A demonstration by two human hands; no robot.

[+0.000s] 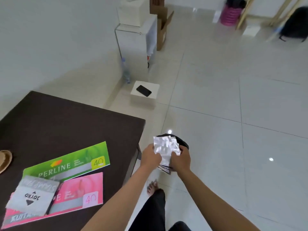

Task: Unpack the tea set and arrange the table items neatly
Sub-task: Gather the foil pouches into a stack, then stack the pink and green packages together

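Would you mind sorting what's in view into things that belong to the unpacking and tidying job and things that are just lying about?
Part of the job: silver foil packets held by left hand and right hand; green booklet, pink booklet, grey booklet on the dark table.

Lying about: phone, water bottle, cardboard box, pink bin.

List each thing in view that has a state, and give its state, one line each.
silver packets: held in both hands, off the table
left hand: gripping packets
right hand: gripping packets
green booklet: flat on table
pink booklet: flat, closed
cardboard box: flap open
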